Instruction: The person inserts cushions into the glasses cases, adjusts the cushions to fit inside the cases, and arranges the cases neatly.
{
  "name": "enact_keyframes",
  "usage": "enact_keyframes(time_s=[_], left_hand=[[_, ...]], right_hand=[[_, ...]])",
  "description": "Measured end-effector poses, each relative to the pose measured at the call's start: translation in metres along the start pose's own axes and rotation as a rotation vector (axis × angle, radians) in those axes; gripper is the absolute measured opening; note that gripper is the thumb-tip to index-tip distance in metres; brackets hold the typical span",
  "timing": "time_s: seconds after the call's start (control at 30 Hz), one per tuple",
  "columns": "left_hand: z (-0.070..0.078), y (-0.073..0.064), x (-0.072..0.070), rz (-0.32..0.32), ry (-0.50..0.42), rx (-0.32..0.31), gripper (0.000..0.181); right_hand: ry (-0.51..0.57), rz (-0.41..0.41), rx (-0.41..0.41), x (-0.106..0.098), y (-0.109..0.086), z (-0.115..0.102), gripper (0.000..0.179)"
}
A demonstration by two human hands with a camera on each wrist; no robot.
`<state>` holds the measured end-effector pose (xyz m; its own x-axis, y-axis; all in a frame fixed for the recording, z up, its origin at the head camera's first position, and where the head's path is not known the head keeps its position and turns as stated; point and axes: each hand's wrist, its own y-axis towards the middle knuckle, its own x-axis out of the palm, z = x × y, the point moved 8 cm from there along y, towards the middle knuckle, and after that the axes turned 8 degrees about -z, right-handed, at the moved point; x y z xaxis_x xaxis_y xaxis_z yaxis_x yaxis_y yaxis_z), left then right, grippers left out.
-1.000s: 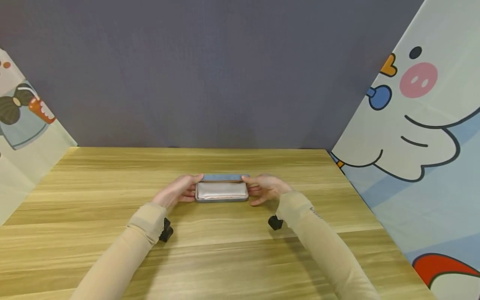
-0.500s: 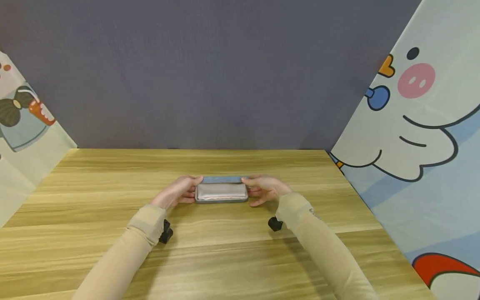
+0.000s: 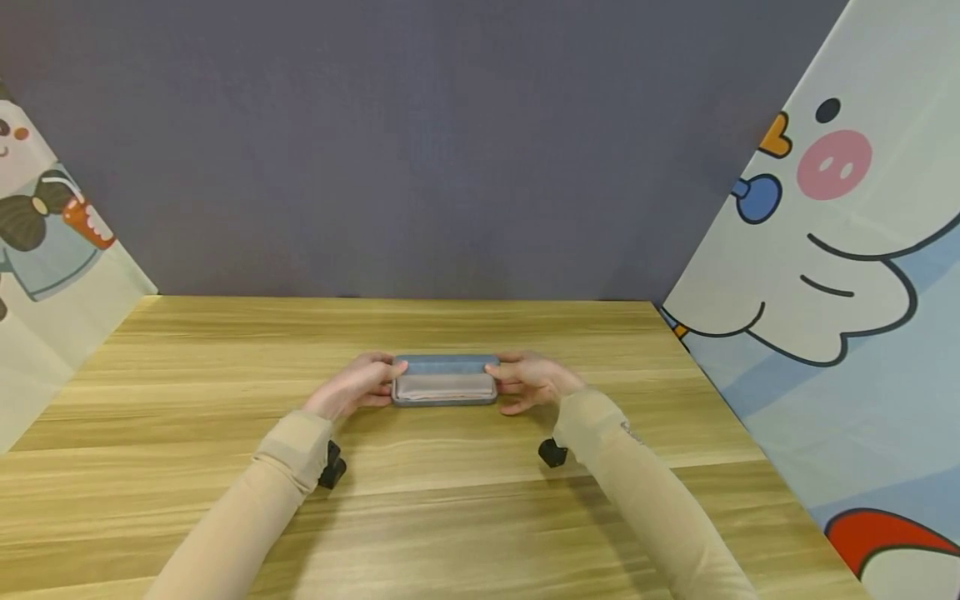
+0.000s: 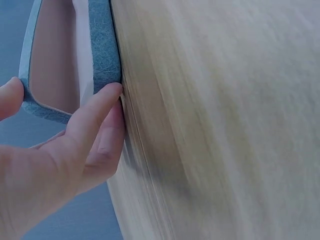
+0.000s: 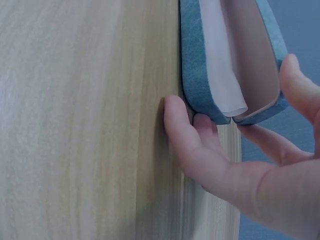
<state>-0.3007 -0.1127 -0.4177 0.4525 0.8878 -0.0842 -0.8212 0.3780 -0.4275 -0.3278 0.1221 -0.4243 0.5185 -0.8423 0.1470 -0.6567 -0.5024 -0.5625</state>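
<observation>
A blue glasses case [image 3: 444, 402] with a pale pinkish lining rests on the wooden table, its lid [image 3: 447, 361] tilted partway down over the base. A light folded cloth [image 5: 222, 75] lies inside. My left hand [image 3: 358, 387] holds the case's left end; in the left wrist view its thumb presses the lid's rim while the fingers touch the corner of the base. At the other end is my right hand [image 3: 532, 383], thumb on the lid's edge, one finger near the hinge side and others beside the base in the right wrist view.
The wooden table [image 3: 442, 508] extends around the case on every side. Behind it rises a dark grey panel [image 3: 405, 150]. Cartoon-printed sheets flank the table, one on the left [image 3: 45, 350] and one on the right [image 3: 840, 283].
The lid has tipped forward and down toward the base, covering more of the lining. Both thumbs have moved slightly with it; the case's base has stayed in place.
</observation>
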Motion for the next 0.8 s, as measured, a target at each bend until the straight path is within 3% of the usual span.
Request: enact_keyframes(time_s=[0.27, 0.5, 0.8], left_hand=[[-0.0023, -0.0001, 0.0027, -0.005, 0.029, 0.038, 0.067], [-0.0021, -0.0014, 0.0045, -0.048, 0.016, 0.074, 0.068], [-0.0025, -0.0013, 0.0045, -0.048, 0.034, 0.067, 0.068]], right_hand=[[-0.066, 0.030, -0.012, -0.0023, 0.0013, 0.0051, 0.073], [-0.132, 0.063, -0.032, -0.0026, 0.0018, 0.0064, 0.070], [-0.198, 0.090, -0.031, -0.0017, -0.0023, 0.0058, 0.070]])
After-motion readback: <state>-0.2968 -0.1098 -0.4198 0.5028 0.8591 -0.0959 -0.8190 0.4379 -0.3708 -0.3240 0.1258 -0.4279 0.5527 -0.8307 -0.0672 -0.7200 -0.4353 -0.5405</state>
